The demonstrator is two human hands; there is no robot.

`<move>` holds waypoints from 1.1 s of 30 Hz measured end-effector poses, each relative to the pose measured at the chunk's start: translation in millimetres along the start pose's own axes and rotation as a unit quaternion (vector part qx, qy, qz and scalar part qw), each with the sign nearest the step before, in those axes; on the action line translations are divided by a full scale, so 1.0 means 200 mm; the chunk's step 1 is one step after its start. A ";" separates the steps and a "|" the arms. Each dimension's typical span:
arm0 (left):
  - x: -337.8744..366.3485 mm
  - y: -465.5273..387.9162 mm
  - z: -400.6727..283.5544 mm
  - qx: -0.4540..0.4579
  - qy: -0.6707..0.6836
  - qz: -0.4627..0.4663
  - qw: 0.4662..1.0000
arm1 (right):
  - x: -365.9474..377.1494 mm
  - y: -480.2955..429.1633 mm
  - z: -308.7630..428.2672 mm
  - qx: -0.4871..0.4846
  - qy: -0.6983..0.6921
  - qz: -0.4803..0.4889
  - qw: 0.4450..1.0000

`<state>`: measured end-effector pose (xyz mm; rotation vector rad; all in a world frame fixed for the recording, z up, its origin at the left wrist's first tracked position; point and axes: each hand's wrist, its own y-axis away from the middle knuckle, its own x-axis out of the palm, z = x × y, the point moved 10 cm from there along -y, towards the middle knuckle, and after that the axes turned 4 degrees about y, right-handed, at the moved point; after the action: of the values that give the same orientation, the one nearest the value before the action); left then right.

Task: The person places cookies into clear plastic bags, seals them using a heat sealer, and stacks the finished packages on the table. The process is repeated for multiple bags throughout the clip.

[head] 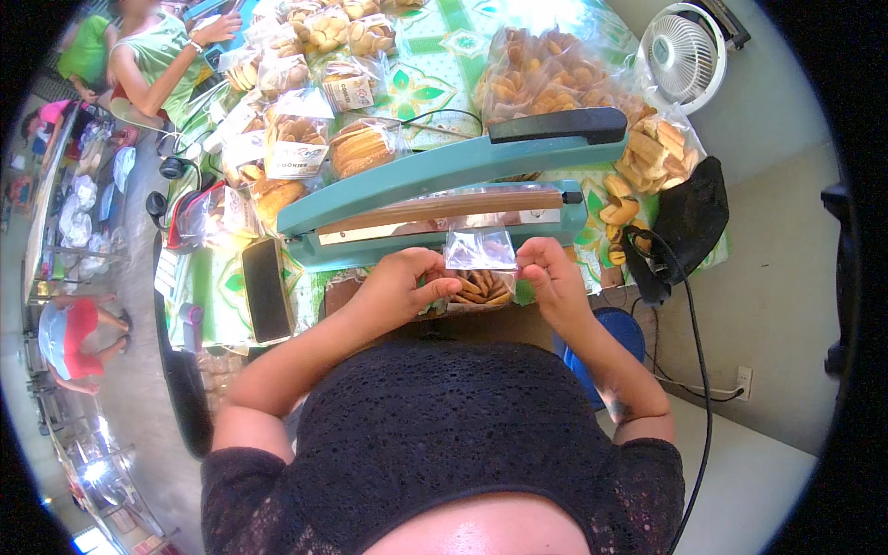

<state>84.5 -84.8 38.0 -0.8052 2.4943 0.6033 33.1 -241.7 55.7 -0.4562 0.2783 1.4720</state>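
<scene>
Between my two hands hangs a clear plastic bag of cookies [480,288], its flat top turned toward the sealer. My left hand [413,281] pinches the bag's left edge with thumb and fingers. At the opposite edge, my right hand [548,274] grips it the same way. Just beyond stands a teal impulse heat sealer [388,173]. Its arm with the black handle [558,126] is raised, and a brown sealing strip [444,211] shows underneath. The bag's upper flap overlaps the sealer's front edge; I cannot tell whether it touches the strip.
Filled cookie bags [295,142] crowd the left of the table. A large bag of cookies [555,76] and a bag of bread slices [655,152] lie right, near a fan [682,59]. A smartphone [267,290] lies left. Another person [149,69] works at far left. A black cable [697,347] hangs right.
</scene>
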 end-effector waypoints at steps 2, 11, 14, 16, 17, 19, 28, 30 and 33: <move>0.04 0.03 0.02 -0.022 0.201 -0.002 0.979 | 0.04 0.04 -0.06 0.057 -0.280 -0.005 0.958; 0.18 0.06 0.05 -0.054 0.538 0.080 0.837 | 0.12 0.07 -0.10 0.071 -0.453 0.074 0.886; 0.18 0.05 0.06 -0.052 0.549 0.085 0.830 | 0.13 0.08 -0.05 0.050 -0.530 0.080 0.843; 0.18 0.05 0.07 -0.055 0.542 0.089 0.834 | 0.13 0.08 -0.04 0.062 -0.520 0.072 0.849; 0.19 0.05 0.07 -0.059 0.547 0.095 0.830 | 0.14 0.09 -0.04 0.070 -0.509 0.071 0.855; 0.21 0.06 0.08 -0.080 0.545 0.107 0.828 | 0.11 0.06 -0.09 0.124 -0.337 0.077 0.930; 0.26 0.07 -0.01 -0.059 0.560 0.143 0.814 | -0.05 -0.21 0.13 -0.079 0.081 0.014 0.993; 0.25 0.07 -0.01 -0.057 0.574 0.137 0.806 | -0.09 -0.18 0.26 -0.145 0.094 -0.016 0.985; 0.25 0.08 0.01 -0.079 0.592 0.120 0.793 | -0.08 -0.05 0.40 -0.185 0.134 -0.003 0.974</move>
<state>38.3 -93.5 14.5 -1.1753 3.7787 0.4318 33.3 -220.4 134.8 -0.9602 0.2131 1.4584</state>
